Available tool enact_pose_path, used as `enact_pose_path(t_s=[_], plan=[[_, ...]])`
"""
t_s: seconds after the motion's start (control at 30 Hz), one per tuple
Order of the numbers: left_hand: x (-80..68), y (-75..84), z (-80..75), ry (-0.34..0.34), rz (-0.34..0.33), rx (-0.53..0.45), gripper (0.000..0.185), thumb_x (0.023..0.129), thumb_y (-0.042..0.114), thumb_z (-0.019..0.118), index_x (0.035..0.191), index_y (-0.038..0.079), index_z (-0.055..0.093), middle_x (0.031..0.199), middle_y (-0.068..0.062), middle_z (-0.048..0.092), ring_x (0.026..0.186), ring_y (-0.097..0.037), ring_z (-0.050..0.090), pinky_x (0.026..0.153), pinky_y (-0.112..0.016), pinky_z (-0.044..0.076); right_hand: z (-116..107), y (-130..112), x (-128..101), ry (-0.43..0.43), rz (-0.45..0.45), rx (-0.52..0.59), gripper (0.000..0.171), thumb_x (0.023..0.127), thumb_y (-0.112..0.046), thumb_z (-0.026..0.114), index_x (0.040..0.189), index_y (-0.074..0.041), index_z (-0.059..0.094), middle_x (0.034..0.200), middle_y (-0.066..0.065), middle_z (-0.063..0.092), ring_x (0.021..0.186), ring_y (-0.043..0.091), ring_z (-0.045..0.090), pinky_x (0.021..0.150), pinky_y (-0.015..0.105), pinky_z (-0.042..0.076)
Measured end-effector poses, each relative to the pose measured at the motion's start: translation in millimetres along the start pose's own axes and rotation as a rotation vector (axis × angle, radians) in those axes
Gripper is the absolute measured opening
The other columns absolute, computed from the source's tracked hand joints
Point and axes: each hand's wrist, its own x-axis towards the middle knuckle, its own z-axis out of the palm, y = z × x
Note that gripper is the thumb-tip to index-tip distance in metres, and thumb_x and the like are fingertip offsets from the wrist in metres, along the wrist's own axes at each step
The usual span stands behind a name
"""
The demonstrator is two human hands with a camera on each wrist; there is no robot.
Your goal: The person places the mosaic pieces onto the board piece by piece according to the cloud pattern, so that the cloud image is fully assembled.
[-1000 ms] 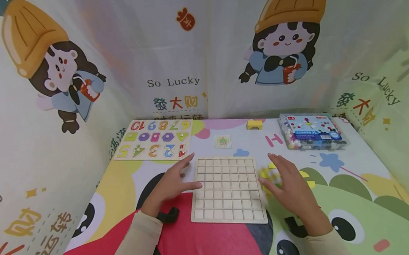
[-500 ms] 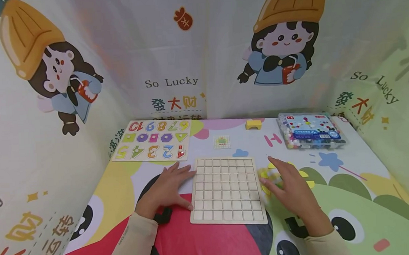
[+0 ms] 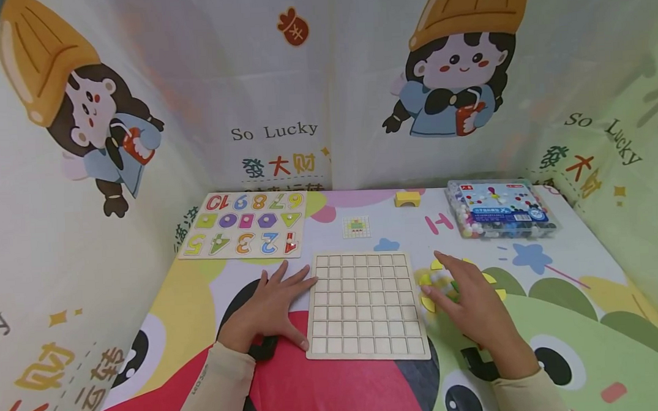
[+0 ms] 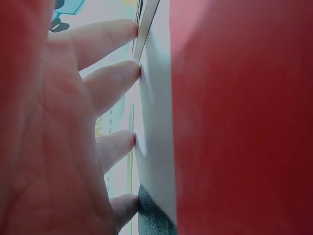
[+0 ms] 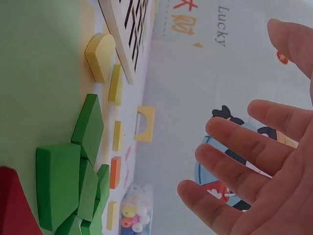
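A square wooden grid board (image 3: 366, 305) lies at the middle of the table. My left hand (image 3: 270, 309) is on its left side, fingers spread and fingertips down on the tablecloth, with thumb and forefinger right at the board's edge. To the right of the board, my right hand (image 3: 479, 309) hovers over loose wooden blocks, its fingers extended and holding nothing. The right wrist view shows those blocks from the side: several green blocks (image 5: 57, 186), a yellow rounded block (image 5: 100, 58), an orange block (image 5: 115, 172) and a red block (image 5: 14, 205). In the head view my right hand hides part of the group.
A number puzzle board (image 3: 244, 226) lies at the back left. Behind the grid board is a small pattern card (image 3: 357, 227), with a yellow arch block (image 3: 408, 199) farther back. A clear plastic box of beads (image 3: 500, 210) stands at the back right. Printed curtains surround the table.
My left hand has come down from a raised pose with the thumb over the board, and now rests spread out along its left edge. My right hand has barely moved.
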Motion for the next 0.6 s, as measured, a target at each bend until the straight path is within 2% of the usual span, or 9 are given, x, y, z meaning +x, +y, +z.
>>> enact_pose_path(t_s=[0.23,0.43,0.6], plan=[[1.6,3.1,0.7,-0.002,-0.022,0.014,0.130,0.053,0.073,0.094,0.164,0.036,0.040,0.176,0.009,0.028,0.166,-0.040,0.006,0.126,-0.077,0.003,0,3,0,-0.005,0.003,0.005,0.075,0.102,-0.050,0.069,0.162,-0.015,0.042,0.159,0.022,0.049,0.147,0.046,0.043,0.114,0.073,0.038],[-0.2,4.1,0.2,-0.002,-0.027,-0.014,0.130,0.054,0.072,0.094,0.165,0.030,0.039,0.176,0.008,0.029,0.166,-0.042,0.005,0.125,-0.079,-0.001,0,6,0,0.021,-0.017,0.000,0.076,0.100,-0.046,0.072,0.161,-0.012,0.043,0.156,0.023,0.051,0.145,0.048,0.043,0.113,0.073,0.039],[-0.1,4.3,0.8,0.007,-0.023,-0.029,0.130,0.055,0.071,0.093,0.166,0.028,0.038,0.175,0.007,0.030,0.166,-0.043,0.005,0.124,-0.079,-0.002,-12,11,1,0.023,0.033,-0.017,0.082,0.098,-0.051,0.074,0.162,-0.011,0.042,0.158,0.027,0.048,0.145,0.052,0.042,0.111,0.077,0.038]])
